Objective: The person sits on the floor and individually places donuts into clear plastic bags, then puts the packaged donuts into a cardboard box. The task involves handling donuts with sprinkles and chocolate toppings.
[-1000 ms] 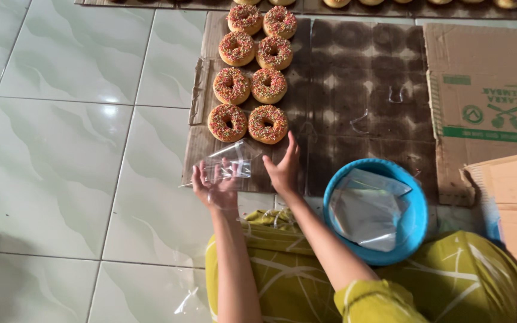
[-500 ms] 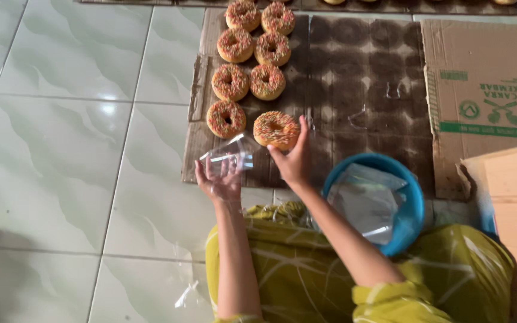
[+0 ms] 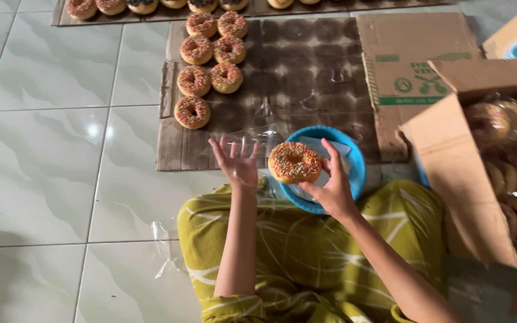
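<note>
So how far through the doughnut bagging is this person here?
Done: bagged doughnuts fill the cardboard box. In hand: the right hand holds a sprinkled doughnut, the left hand a clear bag. Left: seven unbagged doughnuts on the cardboard sheet.

I see the right hand [image 3: 333,188] gripping a sprinkled doughnut [image 3: 295,162] over the blue bowl [image 3: 354,157]. The left hand [image 3: 239,162], fingers spread, holds a clear plastic bag [image 3: 258,139] just left of the doughnut. Seven more sprinkled doughnuts [image 3: 209,61] lie on the stained cardboard sheet [image 3: 306,72] farther away. An open carton [image 3: 468,167] of bagged doughnuts [image 3: 510,155] stands right.
</note>
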